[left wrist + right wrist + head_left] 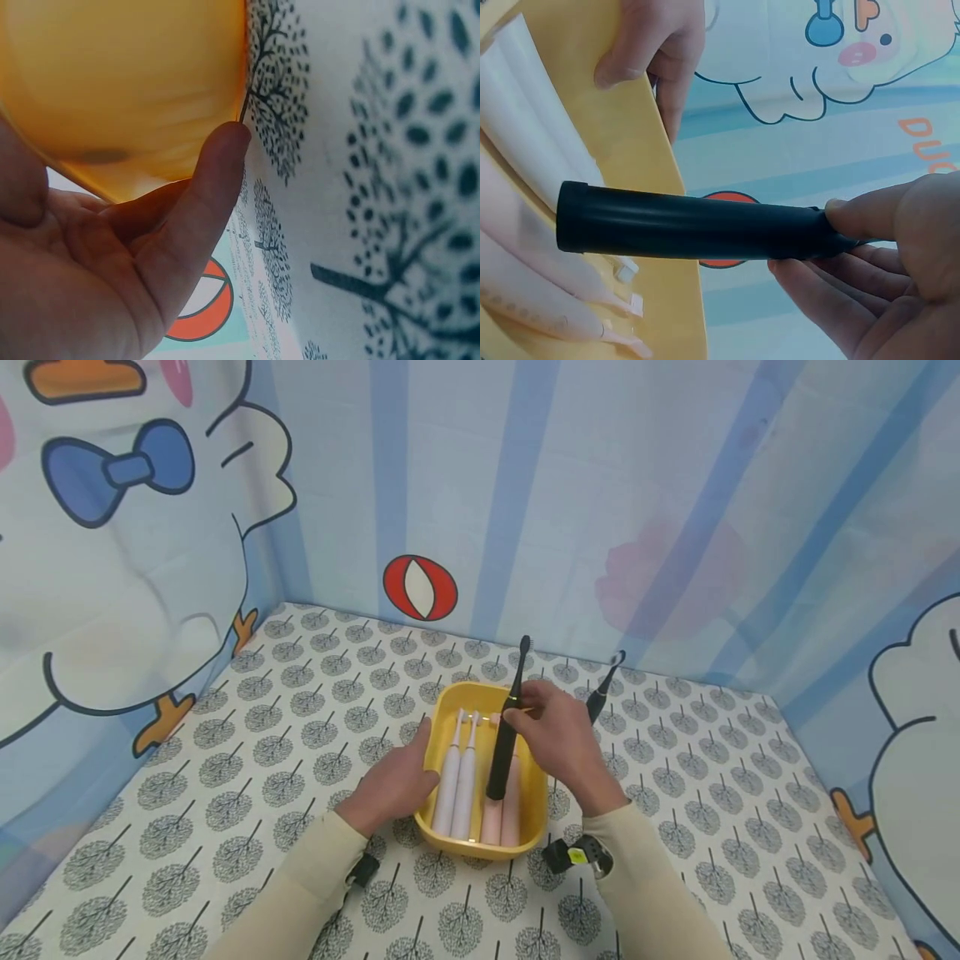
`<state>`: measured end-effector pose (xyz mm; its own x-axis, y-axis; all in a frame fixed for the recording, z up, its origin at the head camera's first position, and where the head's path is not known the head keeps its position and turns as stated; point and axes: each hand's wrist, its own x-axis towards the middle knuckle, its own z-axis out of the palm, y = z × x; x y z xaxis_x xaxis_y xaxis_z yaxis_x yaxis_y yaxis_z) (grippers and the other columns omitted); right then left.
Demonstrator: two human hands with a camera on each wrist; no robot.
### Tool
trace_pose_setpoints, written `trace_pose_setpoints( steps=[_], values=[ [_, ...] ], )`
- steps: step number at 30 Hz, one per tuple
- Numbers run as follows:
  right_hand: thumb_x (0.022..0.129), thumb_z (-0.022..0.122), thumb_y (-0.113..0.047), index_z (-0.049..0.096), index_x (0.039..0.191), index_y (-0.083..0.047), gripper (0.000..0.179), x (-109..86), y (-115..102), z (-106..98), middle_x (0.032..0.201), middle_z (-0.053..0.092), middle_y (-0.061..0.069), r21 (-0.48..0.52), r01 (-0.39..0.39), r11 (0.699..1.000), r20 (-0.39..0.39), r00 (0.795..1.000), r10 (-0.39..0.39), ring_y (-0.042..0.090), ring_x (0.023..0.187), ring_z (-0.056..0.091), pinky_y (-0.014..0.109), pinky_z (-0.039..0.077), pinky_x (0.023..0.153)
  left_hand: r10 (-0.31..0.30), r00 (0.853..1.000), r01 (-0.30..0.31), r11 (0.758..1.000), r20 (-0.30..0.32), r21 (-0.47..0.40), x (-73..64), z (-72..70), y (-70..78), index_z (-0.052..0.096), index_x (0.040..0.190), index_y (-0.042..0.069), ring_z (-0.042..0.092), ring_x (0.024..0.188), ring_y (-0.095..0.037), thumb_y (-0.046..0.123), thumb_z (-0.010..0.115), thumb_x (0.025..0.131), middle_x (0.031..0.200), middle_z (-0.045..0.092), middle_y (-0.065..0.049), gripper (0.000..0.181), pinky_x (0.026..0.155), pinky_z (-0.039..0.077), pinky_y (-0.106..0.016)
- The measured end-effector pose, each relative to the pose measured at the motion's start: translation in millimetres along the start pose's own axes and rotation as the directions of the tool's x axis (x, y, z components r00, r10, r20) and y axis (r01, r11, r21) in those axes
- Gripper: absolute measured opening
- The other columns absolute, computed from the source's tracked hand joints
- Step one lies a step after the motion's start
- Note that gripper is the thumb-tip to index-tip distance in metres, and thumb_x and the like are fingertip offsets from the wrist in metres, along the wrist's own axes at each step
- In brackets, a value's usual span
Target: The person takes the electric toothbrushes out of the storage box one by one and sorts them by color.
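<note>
My right hand (562,731) pinches a black electric toothbrush (502,760) near its neck, brush head up, above the yellow plastic box (480,850). In the right wrist view, thumb and fingers close on the upper end of the black handle (682,221). My left hand (393,781) holds the left side of the box, thumb over the rim and fingers outside, against the yellow wall (135,90). Inside the box, two white electric toothbrushes (465,785) lie side by side on the left. Two pink electric toothbrushes (512,818) lie on the right, partly hidden by the black one.
Another black electric toothbrush (597,700) lies on the table to the right of the box, partly behind my right hand. A tree-patterned cloth (292,768) covers the table. Behind it hangs a blue striped curtain (450,468) with cartoon ducks.
</note>
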<state>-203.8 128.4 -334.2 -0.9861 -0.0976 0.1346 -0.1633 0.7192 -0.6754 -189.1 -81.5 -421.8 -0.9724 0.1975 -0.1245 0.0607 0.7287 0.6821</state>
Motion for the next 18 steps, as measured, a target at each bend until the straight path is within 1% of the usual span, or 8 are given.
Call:
trace_pose_setpoints(
  steps=[5, 9, 13, 18],
  values=[
    [0.091, 0.068, -0.024, 0.06, 0.125, -0.009, 0.038, -2.1, 5.7, -4.3, 0.109, 0.068, 0.005, 0.002, 0.012, 1.0, -0.034, 0.999, -0.012, 0.022, 0.099, 0.064, 0.04, 0.052, 0.083, -0.008, 1.0, 0.008, 1.0, 0.015, -0.011, -0.5, 0.5, -0.7, -0.001, 0.157, 0.01, 0.054, 0.052, -0.021, 0.014, 0.051, 0.091, 0.069, 0.056, -0.009, 0.084, 0.048, 0.047, -0.034],
    [0.092, 0.068, -0.023, 0.059, 0.125, -0.008, 0.038, -3.6, 7.8, -8.8, 0.112, 0.067, 0.006, 0.013, 0.027, 1.0, -0.058, 0.998, -0.026, 0.022, 0.101, 0.064, 0.04, 0.052, 0.084, -0.022, 0.999, 0.023, 1.0, 0.023, -0.018, -0.9, 0.2, 0.5, -0.002, 0.157, 0.011, 0.054, 0.053, -0.021, 0.014, 0.05, 0.091, 0.07, 0.055, -0.009, 0.084, 0.049, 0.047, -0.034],
    [0.093, 0.067, -0.023, 0.058, 0.125, -0.01, 0.036, -6.9, 9.5, -12.8, 0.113, 0.067, 0.006, 0.045, 0.035, 0.998, -0.069, 0.997, -0.032, 0.022, 0.103, 0.064, 0.041, 0.051, 0.088, -0.039, 0.999, 0.04, 0.999, 0.029, -0.018, -3.4, 0.2, 0.7, -0.003, 0.157, 0.012, 0.054, 0.055, -0.021, 0.014, 0.05, 0.091, 0.072, 0.055, -0.009, 0.084, 0.051, 0.046, -0.034],
    [0.093, 0.066, -0.023, 0.058, 0.126, -0.012, 0.035, -8.5, 13.3, -21.7, 0.112, 0.067, 0.004, 0.061, 0.044, 0.997, -0.105, 0.994, -0.037, 0.022, 0.103, 0.064, 0.043, 0.049, 0.089, -0.028, 0.999, 0.028, 0.999, 0.025, -0.019, -2.6, -1.2, 3.4, -0.003, 0.157, 0.012, 0.055, 0.054, -0.021, 0.013, 0.05, 0.091, 0.07, 0.055, -0.009, 0.084, 0.051, 0.046, -0.034]
  ],
)
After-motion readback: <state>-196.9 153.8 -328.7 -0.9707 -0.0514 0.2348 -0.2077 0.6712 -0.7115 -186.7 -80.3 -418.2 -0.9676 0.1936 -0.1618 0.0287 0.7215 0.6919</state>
